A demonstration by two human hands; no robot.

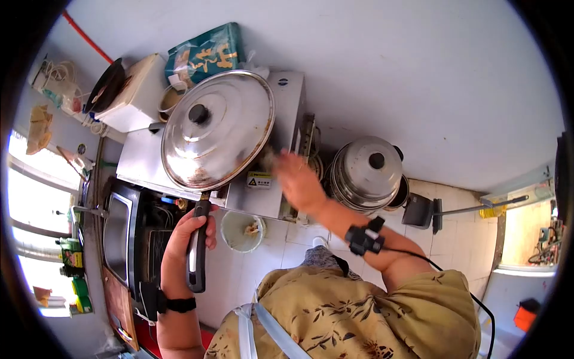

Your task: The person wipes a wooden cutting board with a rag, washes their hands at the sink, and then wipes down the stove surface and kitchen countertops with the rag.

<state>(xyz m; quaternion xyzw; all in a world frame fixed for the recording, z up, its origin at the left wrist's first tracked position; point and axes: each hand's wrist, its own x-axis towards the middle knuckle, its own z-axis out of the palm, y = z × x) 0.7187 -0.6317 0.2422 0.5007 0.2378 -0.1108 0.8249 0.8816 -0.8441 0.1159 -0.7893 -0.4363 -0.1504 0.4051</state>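
Note:
My left hand (pixel 186 230) is wrapped round the long black handle (pixel 197 263) of a pan. A large domed steel lid (pixel 233 113) with a black knob (pixel 198 113) covers the pan and hides its body and contents. Brownish stains mark the lid's rim. My right hand (pixel 299 182) is at the lid's lower right edge, over the steel worktop (pixel 254 200) with its yellow warning label (pixel 259 180). Motion smears its fingers. A blurred brownish patch shows at the fingertips, and I cannot make out whether it is something held.
Below the worktop stands a pale bin (pixel 242 239) with scraps inside. Lidded steel pots (pixel 369 170) are stacked at the right, beside a dustpan (pixel 418 210). A sink (pixel 118 239) is at the left. Behind the lid are a green bag (pixel 203 54) and a white box (pixel 139 96).

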